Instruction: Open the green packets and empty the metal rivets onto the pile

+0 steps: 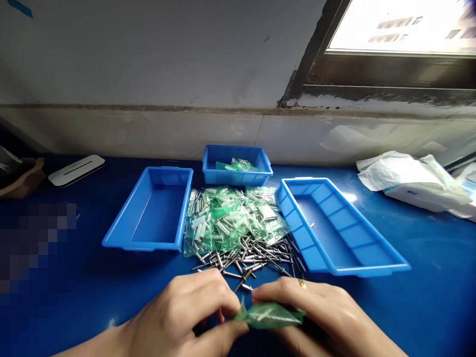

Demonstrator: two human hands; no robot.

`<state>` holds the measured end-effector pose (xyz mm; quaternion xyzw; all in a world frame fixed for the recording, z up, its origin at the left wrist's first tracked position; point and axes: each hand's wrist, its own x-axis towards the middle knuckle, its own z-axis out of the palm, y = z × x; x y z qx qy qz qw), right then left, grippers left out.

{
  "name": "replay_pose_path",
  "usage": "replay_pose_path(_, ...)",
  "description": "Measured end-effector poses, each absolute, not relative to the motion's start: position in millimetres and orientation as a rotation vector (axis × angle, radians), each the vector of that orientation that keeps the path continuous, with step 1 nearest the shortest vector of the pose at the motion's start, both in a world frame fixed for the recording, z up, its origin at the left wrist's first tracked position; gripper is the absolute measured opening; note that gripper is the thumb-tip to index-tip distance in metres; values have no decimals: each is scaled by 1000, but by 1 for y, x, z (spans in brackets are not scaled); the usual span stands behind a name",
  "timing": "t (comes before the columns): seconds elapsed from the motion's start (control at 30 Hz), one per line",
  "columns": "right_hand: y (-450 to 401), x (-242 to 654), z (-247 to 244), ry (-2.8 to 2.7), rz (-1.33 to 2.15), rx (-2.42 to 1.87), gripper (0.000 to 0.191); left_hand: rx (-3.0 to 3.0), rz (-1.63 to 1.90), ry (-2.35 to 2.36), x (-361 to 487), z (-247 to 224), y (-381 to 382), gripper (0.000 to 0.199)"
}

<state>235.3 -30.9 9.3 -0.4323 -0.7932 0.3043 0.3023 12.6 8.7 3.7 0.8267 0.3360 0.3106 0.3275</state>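
Near the front edge of the view, my left hand pinches one end of a small green plastic bag between thumb and fingers. My right hand, with a ring on one finger, grips the bag's other side. Something pale shows through the film; its kind I cannot make out. Just beyond my hands lies a loose pile of metal rivets and screws. Behind it is a heap of filled green and clear bags with white plugs and metal pieces inside.
A blue bin stands left of the heap, and another blue bin stands right, with a small piece inside. A smaller blue bin behind holds green bags. White wrapping lies far right; a white flat device lies far left.
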Motion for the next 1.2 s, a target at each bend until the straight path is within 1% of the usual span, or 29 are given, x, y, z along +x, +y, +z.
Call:
replay_pose_path(0.07,-32,237,4,-2111,717,-1162,19,2190,811,858,14,6,12,18)
replay_pose_path(0.17,-34,239,-3,-2016,740,-1236,11,2195,794,817,13,5,9,12)
replay_pose_path(0.23,-37,238,-3,-1878,830,-1268,17,2155,801,757,13,2,4,5)
replay_pose_path(0.3,-41,236,0,-1817,955,-1254,24,2090,811,659,12,-1,-1,10)
replay_pose_path(0.4,-44,235,9,-1836,1160,-1163,21,2031,793,532,12,-3,-5,14)
replay_pose_path(0.47,-45,235,13,-1837,1212,-1124,24,2072,774,483,12,-3,-6,17)
replay_pose_path(0.53,-43,236,13,-1869,1166,-1133,20,2156,777,444,12,-3,-6,24)
replay_pose_path(0.6,-41,238,11,-1920,1078,-1171,13,2218,788,455,12,-4,-7,26)
replay_pose_path(0.7,-39,239,8,-1965,995,-1179,18,2114,839,642,11,-6,-7,26)
replay_pose_path(0.8,-39,240,9,-1964,1032,-1114,24,1895,806,802,11,-8,-6,40)
replay_pose_path(0.83,-39,239,9,-1965,1047,-1095,24,1868,754,807,10,-8,-5,41)
replay_pose_path(0.87,-38,239,9,-1969,1057,-1091,24,1879,693,796,10,-8,-4,37)
replay_pose_path(0.97,-37,238,7,-1983,1056,-1093,21,1987,575,754,10,-5,-1,19)
replay_pose_path(1.1,-38,240,2,-2003,1010,-1151,15,2004,608,757,10,-3,2,19)
replay_pose_path(1.2,-39,242,0,-2011,873,-1219,10,1986,564,756,10,-3,1,15)
